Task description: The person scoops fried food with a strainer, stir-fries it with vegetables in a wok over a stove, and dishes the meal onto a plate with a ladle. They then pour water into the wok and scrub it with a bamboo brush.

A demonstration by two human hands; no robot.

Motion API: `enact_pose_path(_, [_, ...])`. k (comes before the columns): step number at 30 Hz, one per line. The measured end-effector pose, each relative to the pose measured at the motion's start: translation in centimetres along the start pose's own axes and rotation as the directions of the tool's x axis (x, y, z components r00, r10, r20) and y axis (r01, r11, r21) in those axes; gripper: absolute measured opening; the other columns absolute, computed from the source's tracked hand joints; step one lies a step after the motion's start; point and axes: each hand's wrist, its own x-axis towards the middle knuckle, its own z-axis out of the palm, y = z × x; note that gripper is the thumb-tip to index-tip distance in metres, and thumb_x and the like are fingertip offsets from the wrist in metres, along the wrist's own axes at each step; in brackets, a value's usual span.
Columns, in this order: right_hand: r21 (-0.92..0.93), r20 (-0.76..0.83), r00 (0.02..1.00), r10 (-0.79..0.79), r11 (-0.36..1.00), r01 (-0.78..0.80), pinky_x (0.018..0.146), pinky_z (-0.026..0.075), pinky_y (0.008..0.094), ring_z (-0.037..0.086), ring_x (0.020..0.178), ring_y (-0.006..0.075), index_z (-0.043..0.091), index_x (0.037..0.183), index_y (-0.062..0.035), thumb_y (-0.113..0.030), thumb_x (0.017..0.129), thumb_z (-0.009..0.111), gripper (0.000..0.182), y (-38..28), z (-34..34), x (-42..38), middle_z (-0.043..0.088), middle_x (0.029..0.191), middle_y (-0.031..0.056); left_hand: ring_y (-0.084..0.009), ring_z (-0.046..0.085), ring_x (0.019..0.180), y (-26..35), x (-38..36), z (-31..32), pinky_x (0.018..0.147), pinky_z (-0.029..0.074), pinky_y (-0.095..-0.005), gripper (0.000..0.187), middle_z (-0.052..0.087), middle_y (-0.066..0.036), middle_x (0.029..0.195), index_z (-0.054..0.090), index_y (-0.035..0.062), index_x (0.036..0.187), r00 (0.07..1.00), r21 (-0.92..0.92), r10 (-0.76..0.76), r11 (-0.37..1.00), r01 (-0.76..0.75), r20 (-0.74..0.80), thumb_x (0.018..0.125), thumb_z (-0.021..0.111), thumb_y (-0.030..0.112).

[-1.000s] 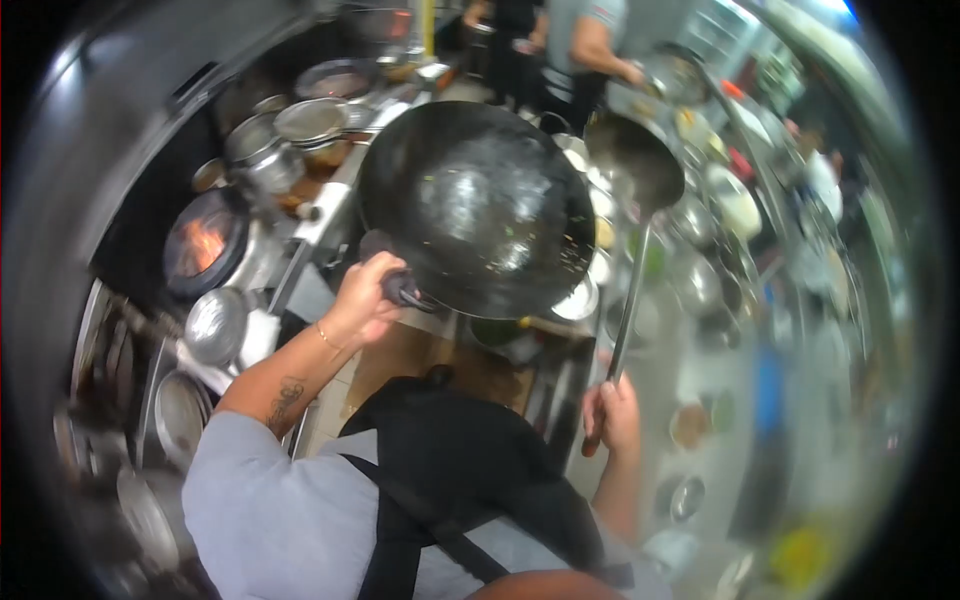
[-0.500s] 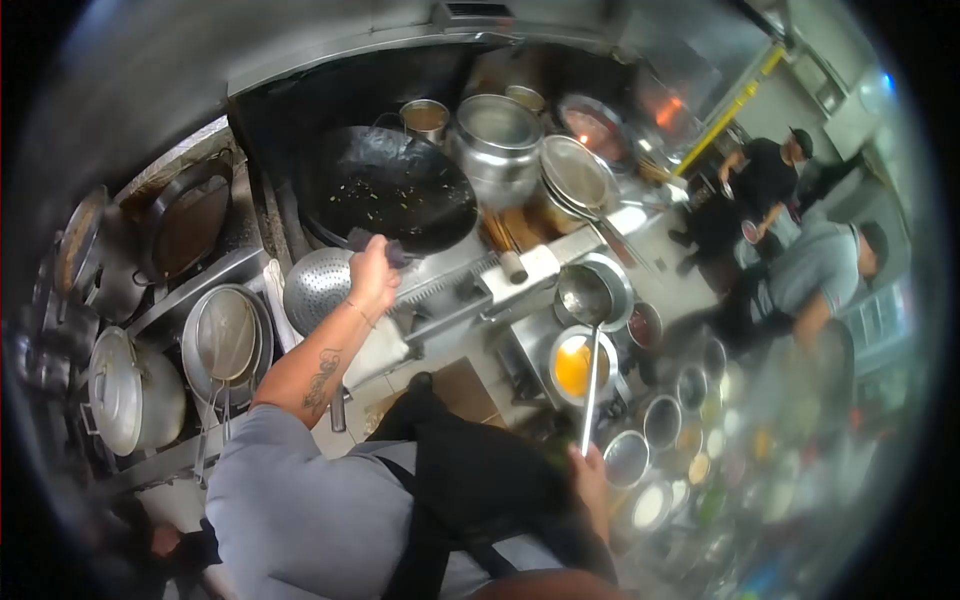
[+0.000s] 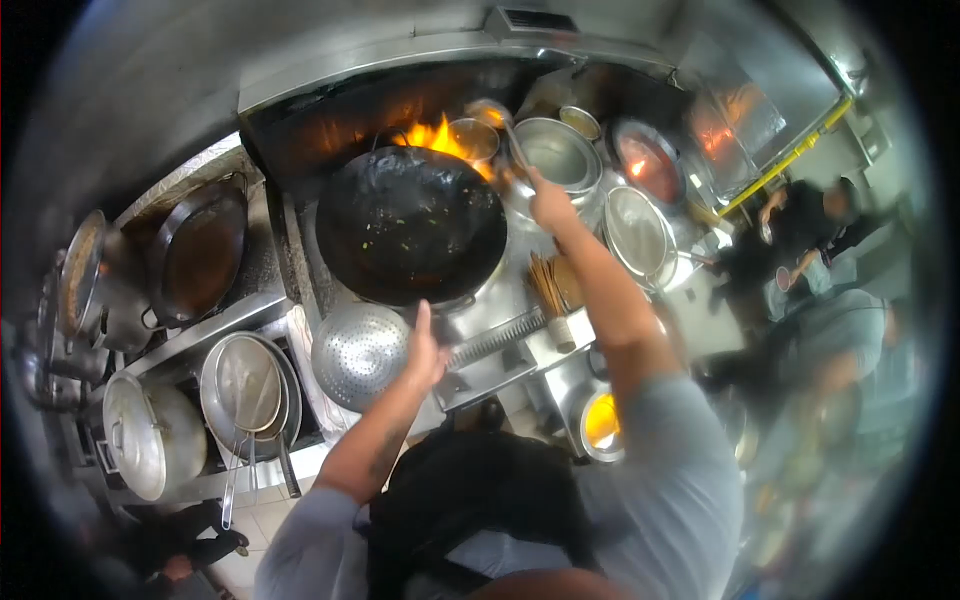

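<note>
A large black wok (image 3: 410,225) with small bits of food in it sits on the stove, and flames rise behind its rim. Near the wok's front edge is my left hand (image 3: 428,350), thumb raised; whether its fingers hold anything is unclear. My right hand (image 3: 550,203) reaches forward, gripped round the handle of a ladle (image 3: 514,142). The ladle's bowl is over a small metal pot (image 3: 474,140) behind the wok. Close to my right hand stands a tall silver pot (image 3: 555,155).
A perforated strainer (image 3: 358,352) lies in front of the wok. Sieves (image 3: 250,382), a lidded pot (image 3: 135,440) and another wok (image 3: 203,250) are at left. Orange liquid fills a bowl (image 3: 602,420) at right. Two people in dark and grey shirts stand at far right.
My right hand has swung the ladle from the lower right to behind the wok. Flames have appeared there. My left hand is off the dark cloth at the wok's edge.
</note>
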Motion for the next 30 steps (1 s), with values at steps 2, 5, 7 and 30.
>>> enact_pose_path(2, [0.013,-0.106,0.981,-0.161,0.987,0.163,0.089,0.053,0.0524,0.068,0.102,0.0455,0.059,0.136,-0.0072,-0.015,0.089,0.058,0.048,-0.9,4.2,5.9,0.069,0.111,0.0299,-0.0188,0.056,0.053,-0.9,-0.4,-5.8,0.041,0.043,-0.0320,0.038,0.060,-0.007,0.081,0.057,0.0099,0.103,0.997,0.103,-0.066,0.993,0.062,0.039,0.099,0.064,0.046])
enact_pose_path(5, [0.361,0.549,0.821,0.157,0.841,-0.403,0.085,0.056,0.0498,0.070,0.101,0.0431,0.072,0.110,-0.0033,-0.016,0.089,0.058,0.029,-0.5,10.1,16.4,0.071,0.108,0.0284,-0.0144,0.064,0.064,1.0,-7.0,-8.7,0.042,0.035,-0.0247,0.035,0.066,-0.004,0.087,0.062,0.0083,0.101,0.996,0.277,0.090,0.957,-0.084,-0.009,0.100,0.063,0.044])
enact_pose_path(7, [0.253,0.518,0.848,0.115,0.926,-0.280,0.084,0.057,0.0494,0.071,0.098,0.0417,0.075,0.100,-0.0031,-0.017,0.090,0.057,0.024,-1.4,8.3,14.3,0.071,0.107,0.0286,-0.0138,0.063,0.060,2.1,-10.4,-11.2,0.040,0.032,-0.0224,0.030,0.066,-0.005,0.083,0.061,0.0084,0.101,0.972,0.330,0.211,0.929,-0.166,-0.105,0.100,0.064,0.038])
enact_pose_path(30, [0.162,-0.009,0.977,0.211,0.965,-0.207,0.091,0.053,0.0536,0.068,0.100,0.0476,0.024,0.161,-0.0063,-0.012,0.091,0.052,0.076,13.0,-6.0,-5.3,0.069,0.105,0.0336,-0.0112,0.055,0.049,5.2,-22.5,-3.5,0.040,0.036,-0.0234,0.029,0.072,-0.013,0.079,0.062,0.0042,0.109,0.740,0.646,0.649,0.643,-0.411,-0.175,0.099,0.065,0.031])
